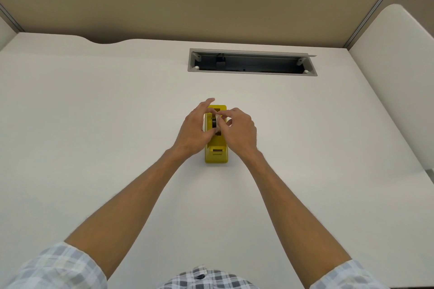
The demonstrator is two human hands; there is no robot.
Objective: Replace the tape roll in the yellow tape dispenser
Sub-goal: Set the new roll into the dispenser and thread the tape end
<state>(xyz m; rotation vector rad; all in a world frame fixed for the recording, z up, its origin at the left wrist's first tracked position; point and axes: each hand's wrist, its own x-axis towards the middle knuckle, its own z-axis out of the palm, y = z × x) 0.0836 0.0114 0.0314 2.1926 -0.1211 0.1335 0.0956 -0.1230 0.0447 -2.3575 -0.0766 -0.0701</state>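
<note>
The yellow tape dispenser (216, 151) stands on the white desk (94, 124), its cutter end toward me. Above its middle both hands meet around the tape roll (217, 122), a pale roll on a black core. My left hand (195, 126) grips the roll from the left, with its index finger stretched past the dispenser's far end. From the right, my right hand (239, 130) pinches the roll's top with thumb and fingers. Whether the roll rests in its slot or hangs just above it is hidden by the fingers.
A long open cable tray (252, 63) is sunk into the desk behind the dispenser. Tan partition panels (187, 2) close off the back, and a white divider (399, 54) stands at the right.
</note>
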